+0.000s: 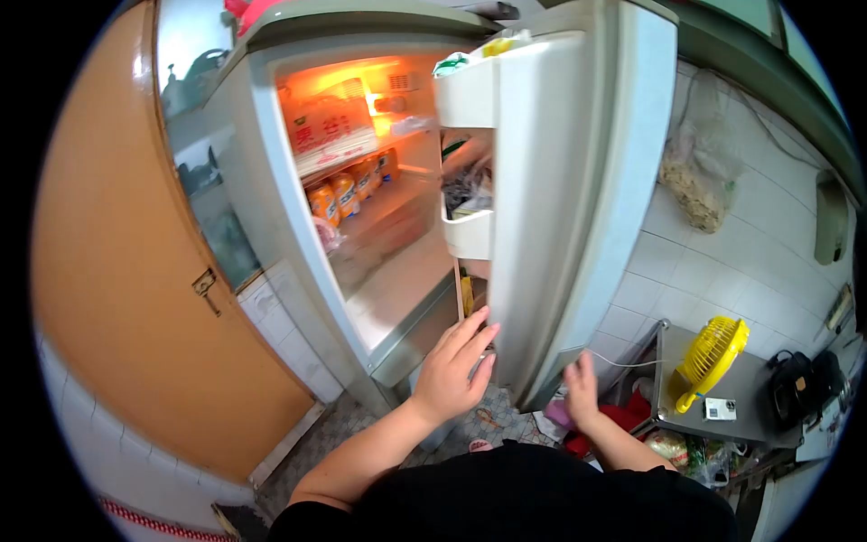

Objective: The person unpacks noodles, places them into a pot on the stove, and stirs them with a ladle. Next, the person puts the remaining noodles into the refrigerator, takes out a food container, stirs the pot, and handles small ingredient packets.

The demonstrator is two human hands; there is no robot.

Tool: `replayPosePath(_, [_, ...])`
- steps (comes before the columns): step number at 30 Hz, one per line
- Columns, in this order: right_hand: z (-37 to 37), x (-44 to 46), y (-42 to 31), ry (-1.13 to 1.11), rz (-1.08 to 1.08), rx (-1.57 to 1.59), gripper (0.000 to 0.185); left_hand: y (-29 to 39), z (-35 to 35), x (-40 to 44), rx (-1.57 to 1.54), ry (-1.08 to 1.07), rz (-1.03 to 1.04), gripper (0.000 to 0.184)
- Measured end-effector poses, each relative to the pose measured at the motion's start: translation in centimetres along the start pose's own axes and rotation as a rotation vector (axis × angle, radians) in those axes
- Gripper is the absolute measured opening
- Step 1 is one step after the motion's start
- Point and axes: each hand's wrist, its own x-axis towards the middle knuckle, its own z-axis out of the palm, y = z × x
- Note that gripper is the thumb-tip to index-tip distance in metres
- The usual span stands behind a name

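Note:
An open fridge stands in front of me, its inside (397, 239) lit orange. On its shelves are a box with red characters (330, 122) and a row of orange cans (345, 194). The fridge door (551, 181) is swung out to the right, with bags in its white door bins (470, 237). My left hand (452, 369) is raised at the lower inner side of the door, fingers apart and nothing in it. My right hand (581, 388) is by the door's lower outer edge, slightly blurred, fingers stretched out; whether it touches the door is unclear.
A yellow fan (712, 357) and a small white item (720, 409) stand on a metal table (673, 348) at the right. Bags lie below it. A clear bag (700, 172) hangs on the tiled wall. An orange-brown door (135, 253) is at the left.

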Motion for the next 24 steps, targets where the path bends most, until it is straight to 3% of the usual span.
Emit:
replayPosePath(1, [1.4,-0.5,0.7,-0.121,0.084,0.018,0.038,0.1,-0.6,-0.6,0.014,0.044,0.01,0.045])
replayPosePath(3, [4.2,0.0,0.5,-0.307,-0.052,-0.044,0.037,-0.6,-1.0,-2.2,0.084,0.164,-0.011,0.046])
replayPosePath(5, [7.2,0.6,0.8,-0.448,-0.005,-0.037,0.04,-1.0,-1.8,-3.3,0.19,0.254,-0.007,0.047])
replayPosePath(7, [10.7,1.6,0.3,-0.533,-0.1,-0.063,0.04,-1.6,-2.7,-4.1,0.321,0.196,-0.003,0.049])
replayPosePath(10, [15.5,4.1,-2.6,-0.682,0.038,-0.25,0.039,-2.2,-3.3,-4.7,0.452,0.132,-0.143,0.056])
replayPosePath(16, [24.5,7.0,1.5,-0.729,-0.016,-0.236,0.036,-6.6,-5.2,-5.9,0.634,0.063,-0.361,0.065])
replayPosePath(24, [26.4,7.7,1.1,-0.697,-0.048,-0.195,0.032,-8.1,-7.1,-5.9,0.602,0.031,-0.447,0.066])
